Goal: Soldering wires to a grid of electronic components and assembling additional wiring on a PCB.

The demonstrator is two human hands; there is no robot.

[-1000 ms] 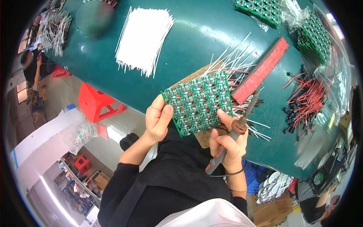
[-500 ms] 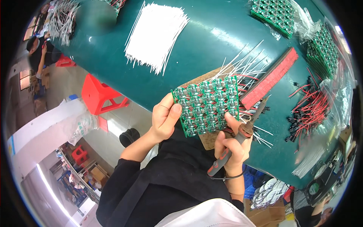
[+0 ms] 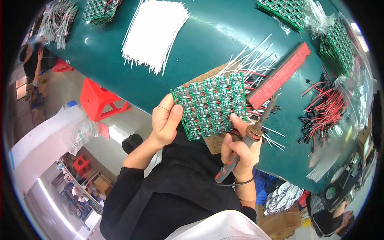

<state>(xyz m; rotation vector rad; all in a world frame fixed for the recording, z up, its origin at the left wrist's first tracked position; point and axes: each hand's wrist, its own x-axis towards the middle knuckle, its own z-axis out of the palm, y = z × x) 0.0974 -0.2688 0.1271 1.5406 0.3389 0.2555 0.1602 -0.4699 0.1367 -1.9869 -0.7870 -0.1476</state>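
A green circuit board panel (image 3: 212,105), covered with rows of small clear and metallic parts, is held up above the green table. My left hand (image 3: 166,122) grips its left edge, thumb on top. My right hand (image 3: 244,150) is wrapped round the grey and red handle of a soldering iron (image 3: 236,155); its tip points up and away to the right. The right thumb also presses the panel's lower right corner. Beneath the panel lies a brown board (image 3: 212,145), mostly covered, with white and red wires (image 3: 256,60) sticking out past it.
A red block (image 3: 282,76) lies right of the panel. Farther right are red and black wires (image 3: 320,112) and stacked green boards (image 3: 338,50). A sheaf of white wires (image 3: 154,34) lies at the back. A red stool (image 3: 98,100) and another person (image 3: 36,60) are at left.
The whole scene has shifted slightly left and up in view. My hands keep the same hold on the panel and the soldering iron.
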